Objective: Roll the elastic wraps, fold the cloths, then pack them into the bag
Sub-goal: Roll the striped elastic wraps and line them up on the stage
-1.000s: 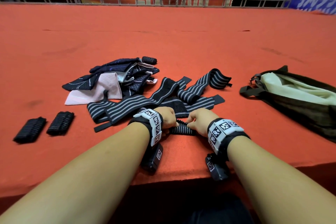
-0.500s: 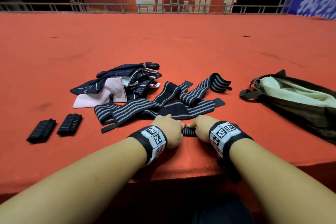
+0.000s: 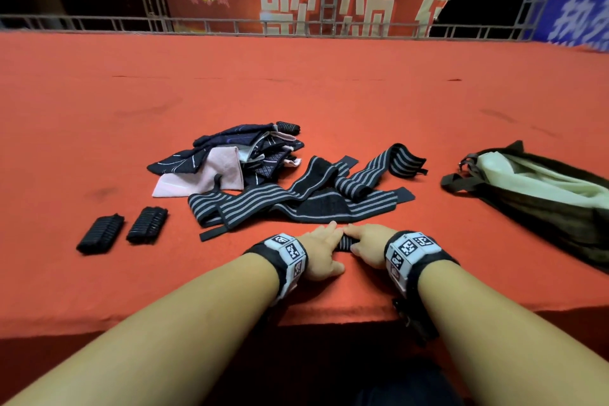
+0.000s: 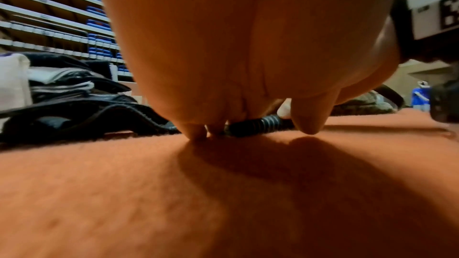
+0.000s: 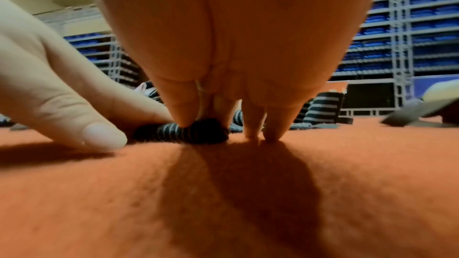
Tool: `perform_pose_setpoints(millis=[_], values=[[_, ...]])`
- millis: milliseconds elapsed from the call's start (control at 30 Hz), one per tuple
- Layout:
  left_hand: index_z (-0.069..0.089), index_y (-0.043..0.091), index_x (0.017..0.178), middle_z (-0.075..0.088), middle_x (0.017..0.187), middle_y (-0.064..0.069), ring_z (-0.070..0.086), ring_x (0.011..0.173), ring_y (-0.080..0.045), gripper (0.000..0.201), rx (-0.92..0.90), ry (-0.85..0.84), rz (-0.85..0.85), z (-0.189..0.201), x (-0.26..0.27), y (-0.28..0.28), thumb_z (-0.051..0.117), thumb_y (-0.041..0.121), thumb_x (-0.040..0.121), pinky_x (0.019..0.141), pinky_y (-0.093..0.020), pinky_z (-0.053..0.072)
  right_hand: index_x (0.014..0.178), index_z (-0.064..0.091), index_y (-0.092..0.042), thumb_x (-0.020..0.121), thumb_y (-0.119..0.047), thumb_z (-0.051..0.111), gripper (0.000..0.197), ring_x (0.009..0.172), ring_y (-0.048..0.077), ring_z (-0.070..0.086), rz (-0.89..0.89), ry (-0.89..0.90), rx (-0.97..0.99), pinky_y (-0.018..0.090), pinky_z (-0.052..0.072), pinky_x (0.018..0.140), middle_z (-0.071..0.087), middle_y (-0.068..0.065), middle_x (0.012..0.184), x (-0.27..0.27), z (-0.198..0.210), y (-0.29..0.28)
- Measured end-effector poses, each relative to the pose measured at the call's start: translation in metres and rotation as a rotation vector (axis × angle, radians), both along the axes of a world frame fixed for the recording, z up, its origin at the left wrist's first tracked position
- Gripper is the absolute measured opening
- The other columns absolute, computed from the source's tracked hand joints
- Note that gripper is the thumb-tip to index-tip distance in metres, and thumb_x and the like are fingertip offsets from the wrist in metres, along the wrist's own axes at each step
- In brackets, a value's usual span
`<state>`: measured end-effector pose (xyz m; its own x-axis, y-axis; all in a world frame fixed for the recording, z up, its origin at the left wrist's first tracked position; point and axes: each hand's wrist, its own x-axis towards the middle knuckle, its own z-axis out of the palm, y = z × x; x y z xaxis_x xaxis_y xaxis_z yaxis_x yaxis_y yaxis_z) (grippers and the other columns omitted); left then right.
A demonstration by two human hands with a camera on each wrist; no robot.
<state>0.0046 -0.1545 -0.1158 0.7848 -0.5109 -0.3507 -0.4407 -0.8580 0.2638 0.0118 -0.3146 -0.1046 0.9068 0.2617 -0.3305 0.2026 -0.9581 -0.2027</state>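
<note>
striped wrap (image 3: 344,243) | between, under both hands (image 3: 324,249) | seemingly part-rolled

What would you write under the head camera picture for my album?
Both hands, left hand and right hand, press a striped elastic wrap into a roll on the red table.

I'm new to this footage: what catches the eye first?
Both hands, left hand and right hand, press a small striped elastic roll at the near edge of the orange felt table. Behind them sprawl unrolled grey-striped black wraps; an open olive fabric bag lies at right.
</note>
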Motion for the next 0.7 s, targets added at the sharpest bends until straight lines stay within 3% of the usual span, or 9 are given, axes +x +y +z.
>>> perform_pose_setpoints(millis=[67, 133, 233, 333, 400, 467, 533, 600, 700], values=[[0.005, 0.019, 0.163, 0.001, 0.17, -0.006, 0.012, 0.155, -0.023, 0.081, -0.082, 0.042, 0.023, 0.007, 0.003, 0.006, 0.055, 0.038, 0.102, 0.125, -0.033, 0.013, 0.142, 0.056, -0.032, 0.1, -0.024, 0.05, 0.042, 0.129, 0.023, 0.054, -0.063, -0.086, 0.093, 0.028, 0.04, 0.105, 0.06, 0.002, 0.141, 0.0, 0.0, 0.0], [0.021, 0.019, 0.161, 0.023, 0.167, -0.006, 0.03, 0.15, -0.022, 0.073, -0.174, 0.007, 0.08, 0.012, 0.007, 0.016, 0.058, 0.036, 0.1, 0.12, -0.029, 0.023, 0.125, 0.069, -0.027, 0.097, -0.026, 0.057, 0.031, 0.115, 0.021, 0.062, -0.173, -0.137, 0.14, 0.027, 0.045, 0.094, 0.07, 0.001, 0.122, -0.003, 0.002, 0.002], [0.042, 0.016, 0.151, 0.055, 0.145, -0.009, 0.053, 0.131, -0.023, 0.063, -0.286, -0.095, 0.211, 0.017, 0.006, 0.03, 0.064, 0.034, 0.094, 0.109, -0.029, 0.039, 0.103, 0.07, -0.019, 0.087, -0.024, 0.068, 0.017, 0.098, 0.021, 0.066, -0.299, -0.127, 0.167, 0.029, 0.052, 0.086, 0.072, 0.001, 0.103, -0.008, 0.003, 0.01], [0.054, 0.018, 0.14, 0.069, 0.121, -0.005, 0.065, 0.109, -0.024, 0.053, -0.39, -0.025, 0.345, 0.015, 0.009, 0.044, 0.068, 0.035, 0.091, 0.097, -0.031, 0.05, 0.083, 0.065, -0.017, 0.08, -0.019, 0.076, 0.011, 0.076, 0.016, 0.063, -0.389, -0.071, 0.298, 0.028, 0.052, 0.074, 0.068, -0.001, 0.08, -0.005, 0.009, 0.018], [0.061, 0.017, 0.125, 0.068, 0.094, -0.005, 0.066, 0.08, -0.022, 0.038, -0.558, 0.122, 0.433, 0.012, 0.01, 0.057, 0.068, 0.032, 0.091, 0.077, -0.034, 0.055, 0.081, 0.068, -0.014, 0.079, -0.016, 0.079, 0.011, 0.062, 0.012, 0.06, -0.414, -0.012, 0.459, 0.028, 0.053, 0.066, 0.068, 0.002, 0.075, -0.003, 0.019, 0.028], [0.058, 0.012, 0.109, 0.055, 0.077, -0.005, 0.056, 0.06, -0.015, 0.014, -0.757, 0.323, 0.474, 0.015, 0.007, 0.072, 0.062, 0.018, 0.097, 0.055, -0.027, 0.049, 0.074, 0.066, -0.008, 0.083, -0.002, 0.074, 0.013, 0.046, 0.011, 0.057, -0.439, 0.073, 0.731, 0.027, 0.052, 0.05, 0.066, 0.009, 0.066, -0.003, 0.029, 0.046], [0.054, 0.007, 0.1, 0.055, 0.072, -0.007, 0.057, 0.061, -0.018, 0.004, -0.916, 0.419, 0.532, 0.021, 0.003, 0.092, 0.056, 0.004, 0.098, 0.051, -0.027, 0.046, 0.064, 0.061, -0.007, 0.086, 0.009, 0.067, 0.028, 0.043, 0.016, 0.057, -0.434, 0.15, 0.936, 0.027, 0.049, 0.049, 0.061, 0.014, 0.061, 0.0, 0.037, 0.071], [0.05, 0.009, 0.097, 0.062, 0.068, -0.011, 0.064, 0.063, -0.02, 0.014, -1.001, 0.37, 0.659, 0.029, -0.001, 0.118, 0.056, -0.004, 0.094, 0.052, -0.028, 0.052, 0.061, 0.059, -0.012, 0.084, -0.003, 0.072, 0.028, 0.047, 0.022, 0.057, -0.404, 0.205, 0.975, 0.028, 0.047, 0.048, 0.059, 0.018, 0.064, 0.005, 0.04, 0.1], [0.049, 0.013, 0.098, 0.062, 0.065, -0.013, 0.061, 0.053, -0.018, 0.021, -1.016, 0.285, 0.738, 0.036, -0.008, 0.165, 0.057, -0.006, 0.092, 0.047, -0.025, 0.051, 0.075, 0.06, -0.014, 0.085, -0.013, 0.073, 0.017, 0.058, 0.025, 0.062, -0.379, 0.265, 0.952, 0.03, 0.051, 0.054, 0.066, 0.017, 0.073, 0.006, 0.04, 0.145]])
